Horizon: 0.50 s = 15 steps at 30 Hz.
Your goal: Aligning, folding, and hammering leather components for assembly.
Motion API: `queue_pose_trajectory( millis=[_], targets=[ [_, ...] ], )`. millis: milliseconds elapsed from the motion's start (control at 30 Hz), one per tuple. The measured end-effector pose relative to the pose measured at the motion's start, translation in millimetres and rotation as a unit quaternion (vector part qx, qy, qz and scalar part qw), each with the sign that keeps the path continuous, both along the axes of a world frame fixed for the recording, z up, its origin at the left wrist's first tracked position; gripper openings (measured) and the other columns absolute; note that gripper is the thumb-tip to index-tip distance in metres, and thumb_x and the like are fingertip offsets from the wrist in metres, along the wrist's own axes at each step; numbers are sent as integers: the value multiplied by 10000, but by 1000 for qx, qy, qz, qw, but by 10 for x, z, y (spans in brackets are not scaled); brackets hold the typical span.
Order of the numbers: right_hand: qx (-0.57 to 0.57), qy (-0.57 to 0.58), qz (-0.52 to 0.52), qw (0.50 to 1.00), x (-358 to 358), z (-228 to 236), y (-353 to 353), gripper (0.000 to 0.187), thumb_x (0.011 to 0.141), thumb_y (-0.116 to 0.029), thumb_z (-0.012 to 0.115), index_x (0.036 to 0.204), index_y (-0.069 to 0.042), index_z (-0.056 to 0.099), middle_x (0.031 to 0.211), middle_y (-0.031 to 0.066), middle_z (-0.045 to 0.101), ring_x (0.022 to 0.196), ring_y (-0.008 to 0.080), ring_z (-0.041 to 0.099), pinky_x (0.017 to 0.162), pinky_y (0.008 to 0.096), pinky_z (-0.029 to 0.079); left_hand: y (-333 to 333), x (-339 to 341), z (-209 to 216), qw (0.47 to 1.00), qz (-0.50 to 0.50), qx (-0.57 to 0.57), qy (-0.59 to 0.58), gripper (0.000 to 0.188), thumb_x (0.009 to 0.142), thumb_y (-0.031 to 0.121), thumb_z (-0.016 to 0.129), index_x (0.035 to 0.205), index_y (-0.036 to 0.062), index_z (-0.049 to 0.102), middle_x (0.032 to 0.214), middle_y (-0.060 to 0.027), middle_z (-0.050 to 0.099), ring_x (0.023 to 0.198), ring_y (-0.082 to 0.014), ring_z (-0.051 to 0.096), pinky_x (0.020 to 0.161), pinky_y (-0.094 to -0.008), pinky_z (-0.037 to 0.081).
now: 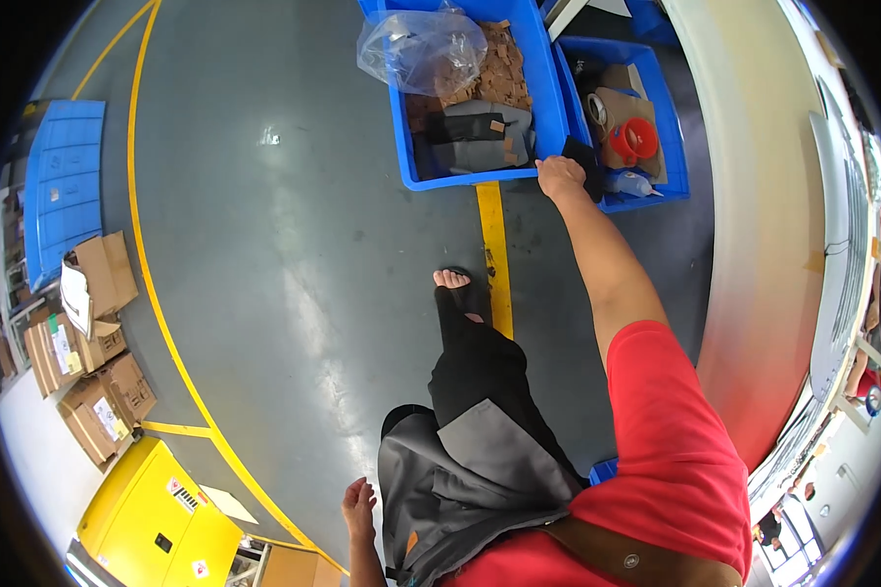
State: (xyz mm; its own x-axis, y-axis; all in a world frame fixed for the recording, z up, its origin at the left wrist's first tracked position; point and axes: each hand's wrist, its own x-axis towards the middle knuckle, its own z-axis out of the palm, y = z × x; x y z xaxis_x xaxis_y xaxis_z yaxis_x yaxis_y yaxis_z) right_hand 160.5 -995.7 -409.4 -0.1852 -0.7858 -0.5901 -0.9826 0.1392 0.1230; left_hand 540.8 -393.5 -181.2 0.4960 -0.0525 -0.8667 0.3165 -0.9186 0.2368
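My right hand (561, 176) is stretched forward at the near right corner of a large blue bin (465, 182). Its fingers are closed on a black piece of fabric (584, 168), which hangs between this bin and a smaller blue bin (677, 147). Low on the left, my left hand (359, 497) hangs beside my grey apron (411, 479), fingers loosely bent and nothing visible in them. In the large bin lie brown scraps (504, 64), folded grey and black pieces (480, 152) and a clear plastic bag (421, 49) that droops over its left rim.
An orange-red cup (635, 140), a tape roll (596, 110) and a squeeze bottle (632, 184) sit in the smaller bin. A pale table (764, 196) runs along the right. Cardboard boxes (108, 391), a blue crate (66, 186) and a yellow cabinet (157, 519) stand left, beyond a yellow floor line (157, 303).
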Motion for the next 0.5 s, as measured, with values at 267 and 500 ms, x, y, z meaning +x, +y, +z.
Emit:
queue_pose_trajectory(
  millis=[267,500],
  targets=[
    [-171,-96,10,981,-7,652,609,419,1043,-462,533,1075,-91,725,1060,177,756,967,397,740,834,527,592,125,30,353,998,-53,17,28,286,1010,193,671,1265,64,674,1074,-22,697,975,-126,645,827,-304,553],
    [-420,-309,-141,841,609,2161,1829,69,907,-241,721,917,-178,694,950,56,719,806,318,711,680,450,559,444,35,825,993,-80,-78,49,345,1004,191,676,1320,56,650,1148,-44,670,1038,-154,638,880,-328,557]
  ],
)
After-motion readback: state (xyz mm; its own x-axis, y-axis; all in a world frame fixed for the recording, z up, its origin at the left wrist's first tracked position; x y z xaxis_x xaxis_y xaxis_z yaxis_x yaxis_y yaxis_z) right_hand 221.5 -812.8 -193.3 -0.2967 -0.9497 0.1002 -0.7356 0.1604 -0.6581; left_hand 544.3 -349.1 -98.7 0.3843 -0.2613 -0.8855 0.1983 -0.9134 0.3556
